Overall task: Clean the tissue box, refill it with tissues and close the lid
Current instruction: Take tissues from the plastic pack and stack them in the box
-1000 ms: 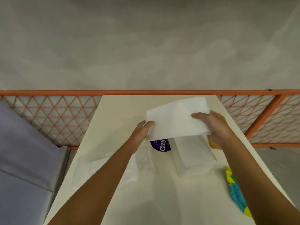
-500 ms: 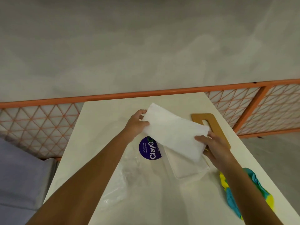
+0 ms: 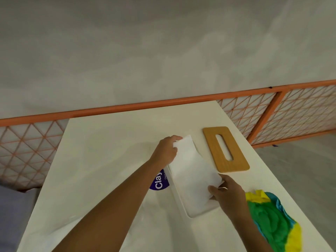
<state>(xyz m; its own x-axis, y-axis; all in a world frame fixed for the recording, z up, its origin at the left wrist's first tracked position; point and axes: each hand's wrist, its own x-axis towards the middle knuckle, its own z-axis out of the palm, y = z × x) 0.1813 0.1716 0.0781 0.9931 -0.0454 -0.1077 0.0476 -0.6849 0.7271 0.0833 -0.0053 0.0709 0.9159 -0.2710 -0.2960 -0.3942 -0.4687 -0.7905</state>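
Tissue box [image 3: 198, 212]: where is it, and what's the step? (A)

Lower centre of the frame, on the white table [image 3: 109, 142]. Top is open and the long axis runs up the frame on a slight slant. The tissue stack [image 3: 192, 171] is over it, covering most of the opening. Looks like the refill step, with the stack on its way in. Can't tell if the lower end has touched the box floor. (B)

How to seat it cleanly? (A)

My take: line up the stack's long edges with the box walls first. Put the lower end in, then lay the upper end down flat. Keep the sheets squared so no corner folds over the rim. Let go only once it sits below the rim, or the lid won't close. (B)

Hands? (A)

Both are closed on the stack. The left hand [image 3: 167, 151] grips the upper end, fingers curled round its edge. The right hand [image 3: 227, 193] pinches the lower right corner, fingers curled in. Neither holds anything else. (B)

What's around it? (A)

The wooden lid [image 3: 234, 160], slot up, lies flat just right of the box, towards the upper right. A coloured cloth [image 3: 272, 219] is at lower right, near the right forearm. A purple-labelled wrapper [image 3: 160, 182] sits just left of the box, partly hidden by the left arm. (B)
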